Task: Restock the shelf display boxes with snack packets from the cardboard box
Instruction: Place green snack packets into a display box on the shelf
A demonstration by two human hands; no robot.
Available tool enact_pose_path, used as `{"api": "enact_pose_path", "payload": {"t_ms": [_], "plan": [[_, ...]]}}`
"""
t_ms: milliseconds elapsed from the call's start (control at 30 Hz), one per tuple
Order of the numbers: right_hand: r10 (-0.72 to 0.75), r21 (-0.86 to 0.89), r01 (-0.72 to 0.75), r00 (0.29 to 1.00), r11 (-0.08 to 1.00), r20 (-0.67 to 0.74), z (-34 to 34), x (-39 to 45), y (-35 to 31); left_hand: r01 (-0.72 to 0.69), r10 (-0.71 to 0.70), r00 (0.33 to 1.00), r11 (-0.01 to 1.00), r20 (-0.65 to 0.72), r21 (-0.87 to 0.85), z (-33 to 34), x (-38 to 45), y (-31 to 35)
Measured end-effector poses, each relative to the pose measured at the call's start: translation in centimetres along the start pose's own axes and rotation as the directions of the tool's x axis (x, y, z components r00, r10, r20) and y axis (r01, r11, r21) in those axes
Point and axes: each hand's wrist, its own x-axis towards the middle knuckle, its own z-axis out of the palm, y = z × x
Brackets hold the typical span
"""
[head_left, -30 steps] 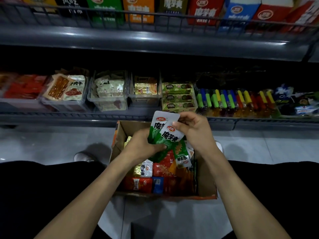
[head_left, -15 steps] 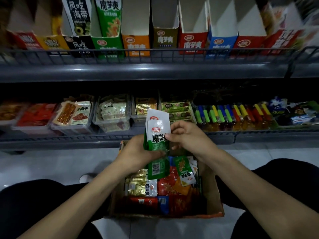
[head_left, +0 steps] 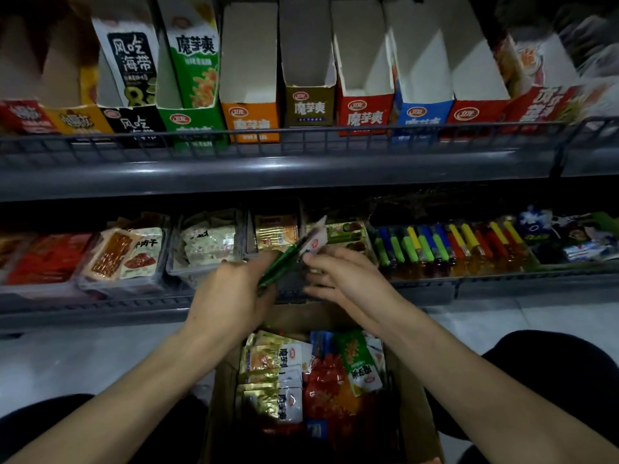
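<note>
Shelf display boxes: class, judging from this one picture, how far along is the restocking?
Early on. Done: nothing clearly; the orange display box and its neighbours look empty inside. In hand: both hands, left hand and right hand, hold green packets lifted above the cardboard box. Left: many packets remain in that box.

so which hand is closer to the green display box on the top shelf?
Left. The left hand sits below the green display box, nearly under it, gripping the green packets. The right hand is below and farther right, touching the packets' white ends.
</note>
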Motion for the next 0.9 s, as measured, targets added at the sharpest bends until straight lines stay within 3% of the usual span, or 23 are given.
{"api": "enact_pose_path", "payload": {"t_ms": [67,167,300,400,467,533,567,600,767,900], "plan": [[0.007,0.071,-0.01,0.999,0.997,0.045,0.1,-0.2,-0.3,-0.085,0.088,0.996,0.988,-0.021,0.126,0.5,0.2,0.0],[0.02,0.15,-0.011,0.998,0.989,-0.058,0.0,0.3,-0.4,-0.185,0.197,0.979,0.97,-0.061,0.157,1.5,0.7,0.1],[0.05,0.277,0.017,0.972,0.961,-0.23,-0.2,1.0,-0.5,-0.181,0.182,0.983,0.983,-0.034,0.039,1.9,1.6,-0.4],[-0.031,0.191,0.088,0.958,0.978,-0.285,-0.9,1.1,-0.8,-0.058,0.072,0.996,0.972,0.053,-0.227,1.0,2.0,0.0],[-0.107,0.098,0.14,0.952,0.985,-0.286,-1.5,1.0,-1.1,0.188,-0.083,0.975,0.806,0.207,-0.561,-0.3,2.4,0.2],[-0.173,0.015,0.184,0.948,0.983,-0.267,-2.1,0.8,-1.3,0.385,-0.2,0.923,0.473,0.329,-0.792,-1.2,2.7,-0.1],[-0.198,-0.022,0.2,0.945,0.98,-0.26,-2.2,0.7,-1.4,0.427,-0.227,0.902,0.36,0.366,-0.83,-1.5,2.7,-0.3],[-0.214,-0.051,0.208,0.942,0.977,-0.26,-2.3,0.6,-1.3,0.452,-0.232,0.889,0.312,0.394,-0.836,-1.6,2.6,-0.3],[-0.272,-0.121,0.248,0.922,0.961,-0.277,-1.7,0.1,-0.6,0.543,-0.31,0.831,0.277,0.462,-0.792,-0.4,1.8,0.6],[-0.191,0.214,0.224,0.968,0.951,-0.164,-1.7,-0.6,-1.1,0.516,-0.331,0.838,0.221,0.434,-0.827,-0.4,1.7,1.1]]}}
